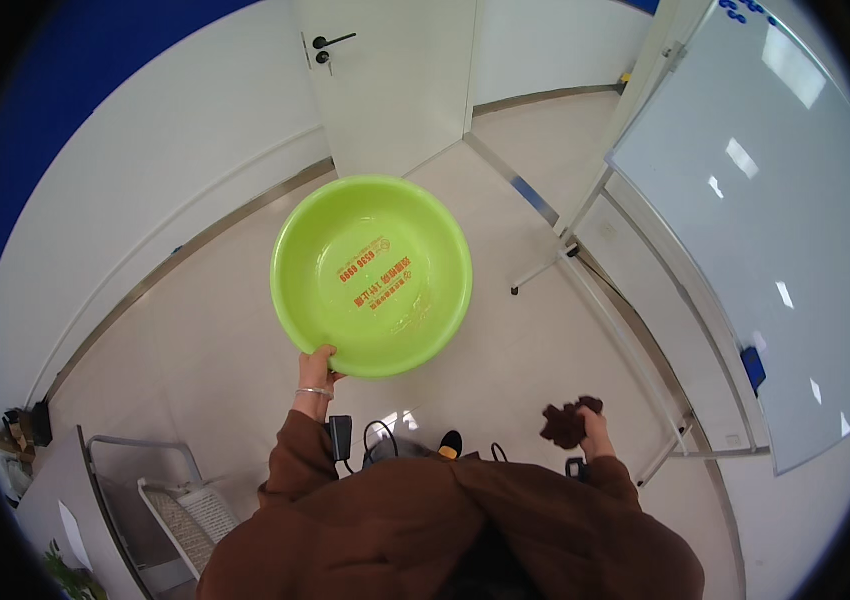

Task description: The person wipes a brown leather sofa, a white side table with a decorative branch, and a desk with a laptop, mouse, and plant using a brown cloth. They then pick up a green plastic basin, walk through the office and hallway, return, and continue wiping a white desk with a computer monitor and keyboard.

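My left hand (317,367) grips the near rim of a round lime-green plastic basin (425,225), thumb over the edge and fingers beneath. The basin is held out above the floor, its hollow side facing me. Red printed writing marks its bottom, and a wet-looking shine shows on the lower right of the inside. Away to the right, my right hand (594,435) is closed around a crumpled dark maroon cloth (567,423). A bracelet circles my left wrist. Black devices are strapped near both wrists.
A wheeled whiteboard (732,187) with a blue eraser (753,369) stands on the right. Ahead is a white door (395,75) with a black handle. To the lower left are a table (64,487), a folding chair (184,510) and a plant (72,574). Pale tiles form the floor (192,352).
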Demonstrator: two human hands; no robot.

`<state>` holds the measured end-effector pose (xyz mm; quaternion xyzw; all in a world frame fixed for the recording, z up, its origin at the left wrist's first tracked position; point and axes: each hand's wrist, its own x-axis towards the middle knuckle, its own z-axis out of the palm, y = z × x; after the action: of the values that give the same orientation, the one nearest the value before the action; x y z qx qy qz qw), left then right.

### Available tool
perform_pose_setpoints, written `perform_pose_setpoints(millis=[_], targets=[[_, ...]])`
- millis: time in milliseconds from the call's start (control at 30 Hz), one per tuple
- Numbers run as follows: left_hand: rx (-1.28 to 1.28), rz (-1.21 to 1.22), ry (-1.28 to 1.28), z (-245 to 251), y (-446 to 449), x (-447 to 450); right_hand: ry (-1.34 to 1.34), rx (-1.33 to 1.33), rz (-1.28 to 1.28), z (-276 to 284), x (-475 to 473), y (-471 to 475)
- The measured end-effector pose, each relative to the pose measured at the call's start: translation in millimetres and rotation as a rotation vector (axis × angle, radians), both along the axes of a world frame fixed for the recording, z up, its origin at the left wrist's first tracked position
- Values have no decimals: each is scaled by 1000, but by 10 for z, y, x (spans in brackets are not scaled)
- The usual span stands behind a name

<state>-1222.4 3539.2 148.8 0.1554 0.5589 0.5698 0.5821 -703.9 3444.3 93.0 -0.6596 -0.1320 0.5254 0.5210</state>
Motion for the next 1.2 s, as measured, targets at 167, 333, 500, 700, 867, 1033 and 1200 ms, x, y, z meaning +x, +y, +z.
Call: perform_pose_setpoints(millis=[167, 333, 500, 700, 867, 1033, 1200], targets=[[42, 66, 1, 44, 1119, 22, -92, -7, 132, 183, -666, 1845], [-4, 13, 86, -11, 2464, -183, -11, 116, 178, 236, -1202, 3161], [-5, -139, 199, 26, 3456, -197, -99, -25, 116, 219, -1121, 3740], [-52, -229, 180, -39, 4794, 265, 30, 11, -4, -1, -789, 4349], [-66, -253, 114, -16, 5749, 1135, 108, -38, -72, -251, -102, 5287], [-85, -299, 92, 301, 6603, 1969, -39, -66, 56, -95, 609, 6411], [-35, -286, 1, 432, 6862, 2554, -303, -116, 202, 267, 1192, 7016]])
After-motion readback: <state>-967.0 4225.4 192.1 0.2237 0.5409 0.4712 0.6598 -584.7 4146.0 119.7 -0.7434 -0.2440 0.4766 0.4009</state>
